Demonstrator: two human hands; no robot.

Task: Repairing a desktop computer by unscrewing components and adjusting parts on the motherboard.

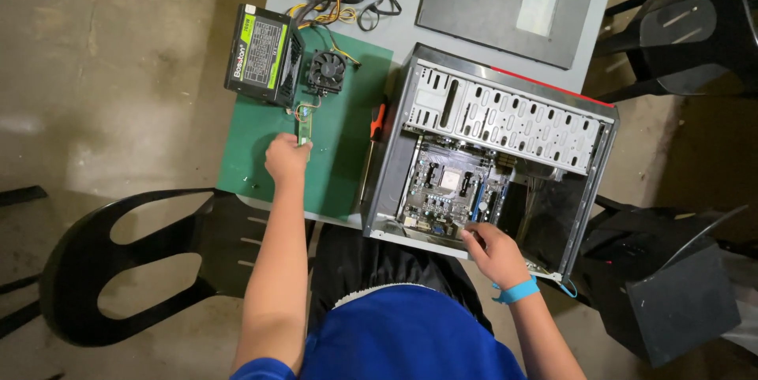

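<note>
Memory stick, slim and green, pinched in left hand.

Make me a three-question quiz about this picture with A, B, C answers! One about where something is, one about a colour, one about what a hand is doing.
1. Where does the small cooler fan lie?
A. on the green mat
B. inside the computer case
C. on a chair

2. What colour is the wristband?
A. red
B. blue
C. yellow

3. What is the left hand doing?
A. resting flat and empty
B. pinching a thin green memory stick
C. gripping the power supply

Answers: 1 A, the fan sits at the mat's top edge. 2 B, a bright blue band by the right hand. 3 B, its fingers close on the stick's near end.
</note>
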